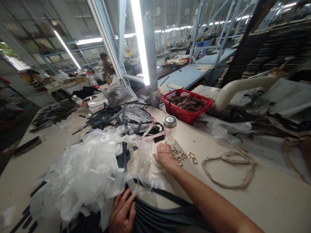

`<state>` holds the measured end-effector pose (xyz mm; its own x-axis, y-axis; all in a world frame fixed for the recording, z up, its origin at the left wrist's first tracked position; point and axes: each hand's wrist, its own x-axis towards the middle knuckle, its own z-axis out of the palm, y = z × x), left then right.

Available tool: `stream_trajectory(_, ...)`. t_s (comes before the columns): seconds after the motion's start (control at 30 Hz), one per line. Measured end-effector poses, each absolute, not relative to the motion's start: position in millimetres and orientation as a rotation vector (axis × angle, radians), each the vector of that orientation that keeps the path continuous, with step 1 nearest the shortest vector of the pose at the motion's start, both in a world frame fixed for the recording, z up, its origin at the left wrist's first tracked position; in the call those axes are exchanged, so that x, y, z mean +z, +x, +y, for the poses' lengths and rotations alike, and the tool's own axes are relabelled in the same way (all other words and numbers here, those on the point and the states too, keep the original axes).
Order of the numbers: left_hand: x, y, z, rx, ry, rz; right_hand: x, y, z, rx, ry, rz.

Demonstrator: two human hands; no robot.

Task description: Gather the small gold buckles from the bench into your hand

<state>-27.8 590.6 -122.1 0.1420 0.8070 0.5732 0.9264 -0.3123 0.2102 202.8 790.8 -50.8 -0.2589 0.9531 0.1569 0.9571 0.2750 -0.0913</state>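
Dark bundle: flat heap of strips [54, 113] at the far left of the pale table [267, 197].
White pile: big messy heap of filmy white strips [85, 174], pretty much owns the near left. Some dark ends poke out at its left edge.
Tangle: loose dark strips [104, 115] behind the white pile, clear plastic just right of them.
Left hand: the left hand [122, 212] is down near the middle, on the near end of the dark straps [157, 215], fingers side by side. Can't tell if it's actually gripping any.
Straps: they fan out to the right of that hand, running under the other forearm.
Right hand: the right hand [165, 156] is farther off, low over the table, fingers bent. Can't tell if the tips are pinched together or holding anything.
Jar: clear, silver lid, upright [169, 131], just beyond the right hand.
Buckles: little gold-coloured ones [179, 158], scattered just right of that hand.
Basket: red, full of brown pieces [188, 117], far side, right of the jar.
Cord: tan loop [246, 159] lying flat over on the right.
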Motion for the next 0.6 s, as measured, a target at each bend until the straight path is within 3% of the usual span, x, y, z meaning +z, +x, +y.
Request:
stream_trajectory(0.23, -118.4, -27.7, 589.9, -0.938, -2.225, -1.726, -39.3, 236.8, 757.3, -0.013, -1.641, -2.391)
stream_trajectory(0.6, -123.8, -34.4, 592.6, -0.915, -2.23, -1.581, -67.7, 99.6, 712.2, 0.349, -1.059, -2.676)
